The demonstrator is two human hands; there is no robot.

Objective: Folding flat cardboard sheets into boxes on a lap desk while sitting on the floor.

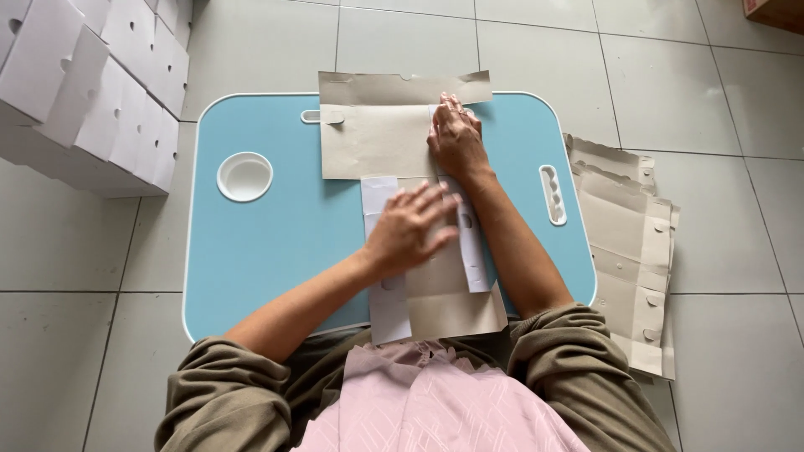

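Note:
A flat grey-brown cardboard box blank (377, 134) with white folded flaps lies across a light blue lap table (260, 243). My left hand (408, 226) rests palm down on the near part of the blank, fingers spread, pressing a white flap. Farther away, my right hand (456, 138) presses flat on the right edge of the blank's wide far panel. Neither hand grips anything.
A stack of unfolded cardboard blanks (628, 251) lies on the tiled floor to the right of the table. Several folded white boxes (92, 92) are piled at the far left. The table has a round white cup recess (244, 177) and a slot handle (552, 194).

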